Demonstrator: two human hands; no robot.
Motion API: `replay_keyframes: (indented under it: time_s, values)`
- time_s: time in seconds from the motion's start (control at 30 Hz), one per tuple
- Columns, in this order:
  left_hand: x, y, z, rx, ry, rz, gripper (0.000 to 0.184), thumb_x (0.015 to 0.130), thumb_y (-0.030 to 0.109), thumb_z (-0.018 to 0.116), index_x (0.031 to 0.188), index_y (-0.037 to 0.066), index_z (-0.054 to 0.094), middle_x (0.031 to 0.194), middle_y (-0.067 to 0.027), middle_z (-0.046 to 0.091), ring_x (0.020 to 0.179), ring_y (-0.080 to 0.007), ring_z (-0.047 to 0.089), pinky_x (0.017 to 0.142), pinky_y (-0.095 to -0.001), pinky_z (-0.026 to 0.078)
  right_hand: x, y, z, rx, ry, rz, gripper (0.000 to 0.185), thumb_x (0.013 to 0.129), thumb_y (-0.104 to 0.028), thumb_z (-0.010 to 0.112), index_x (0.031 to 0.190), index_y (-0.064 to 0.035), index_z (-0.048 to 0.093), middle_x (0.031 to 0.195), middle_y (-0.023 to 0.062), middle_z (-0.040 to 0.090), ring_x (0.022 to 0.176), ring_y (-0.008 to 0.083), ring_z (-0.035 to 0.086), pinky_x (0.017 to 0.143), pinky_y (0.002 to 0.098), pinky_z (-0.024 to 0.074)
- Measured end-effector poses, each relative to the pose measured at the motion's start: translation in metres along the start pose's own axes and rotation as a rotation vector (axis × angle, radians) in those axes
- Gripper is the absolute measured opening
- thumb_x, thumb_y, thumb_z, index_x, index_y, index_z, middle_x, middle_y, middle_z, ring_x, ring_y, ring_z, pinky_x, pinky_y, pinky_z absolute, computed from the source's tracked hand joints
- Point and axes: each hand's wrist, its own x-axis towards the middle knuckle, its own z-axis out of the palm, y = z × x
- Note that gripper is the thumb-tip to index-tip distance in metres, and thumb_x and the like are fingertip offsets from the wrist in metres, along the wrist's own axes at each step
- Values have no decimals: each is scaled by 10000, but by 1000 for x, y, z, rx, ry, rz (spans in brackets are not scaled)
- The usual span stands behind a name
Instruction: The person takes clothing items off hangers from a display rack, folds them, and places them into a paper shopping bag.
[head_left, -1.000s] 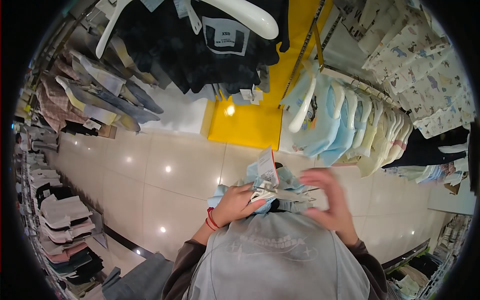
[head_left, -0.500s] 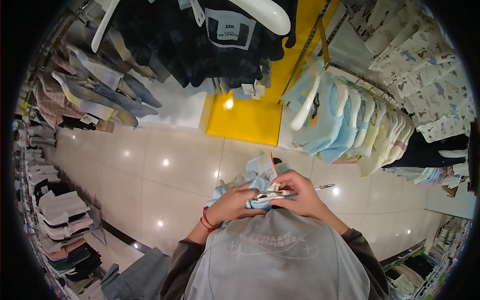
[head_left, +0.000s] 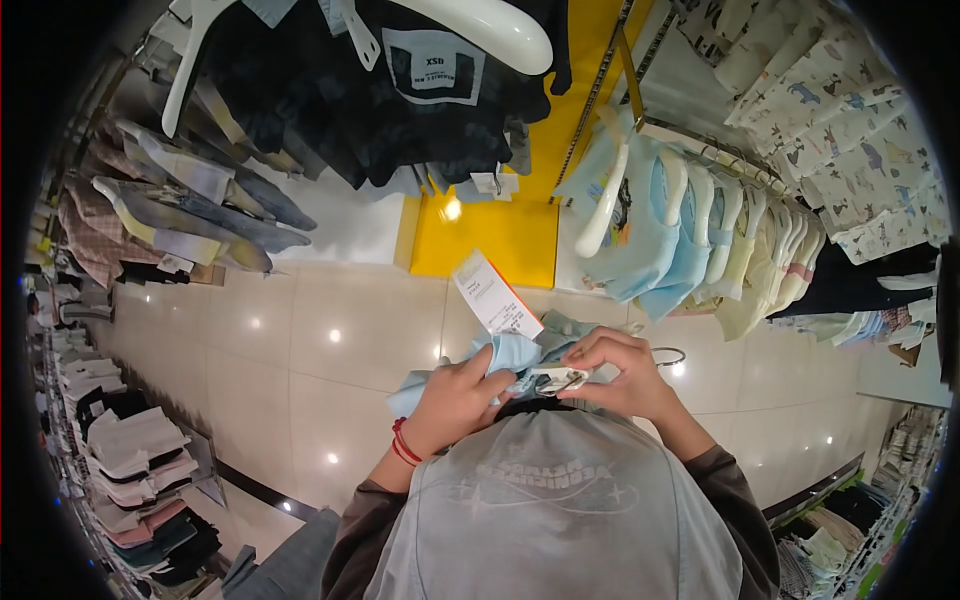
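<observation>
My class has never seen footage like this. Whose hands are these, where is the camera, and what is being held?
There is no robot: a person works bare-handed, and every picture comes from one camera worn on their head, looking forward and down. The left hand grips light blue cloth; the right hand pinches a small whitish piece. A paper tag shows beside the cloth. Around them, a black shirt hangs ahead and folded clothes lie stacked at left.

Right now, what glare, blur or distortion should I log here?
Head view: fisheye bending, dark corners; lamp reflections spot the floor, with a glare patch on the yellow panel. Head view again: the tag has print mostly too small to read; far shelves at the left edge look squeezed and soft.
</observation>
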Motion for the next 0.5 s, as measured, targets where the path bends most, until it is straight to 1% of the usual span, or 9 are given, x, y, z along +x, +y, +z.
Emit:
replay_keyframes:
  time_s: [0.07,0.17,0.27,0.37,0.47,0.5]
  values:
    - [7,1,-9,54,2,32,128,695,129,653,799,95,588,912,-124,512,572,-229,581,493,-327,465,3,4,-1,-87,-2,-120,281,639,-91,792,806,-12,581,830,80,614,763,195,627,632,273,507]
    - [13,4,-17,86,17,65,155,659,105,651,802,100,592,876,-107,502,558,-222,570,480,-325,455,7,5,3,-72,8,-187,281,638,-109,789,786,-23,567,825,70,613,747,211,625,619,287,504]
    - [17,7,-21,132,35,91,151,659,105,643,802,102,594,841,-99,488,547,-217,561,475,-321,449,9,8,9,-135,8,-246,280,612,-85,809,764,-25,581,827,76,621,826,224,632,682,305,512]
    - [20,9,-26,107,55,101,148,661,105,647,800,108,597,811,-90,472,542,-213,555,472,-320,445,11,10,8,-112,17,-338,264,647,-118,779,788,-45,568,823,67,613,744,209,623,626,298,511]
    - [20,10,-26,68,67,83,152,656,113,654,796,111,594,818,-89,478,542,-214,552,473,-320,445,8,7,7,-108,16,-319,287,650,-134,781,823,-37,573,827,68,599,746,205,622,632,289,510]
    - [20,11,-27,52,62,66,151,662,127,662,796,112,594,830,-89,484,547,-216,556,477,-320,448,7,4,5,-108,13,-260,300,650,-138,781,839,-34,572,827,69,592,744,206,621,631,285,508]
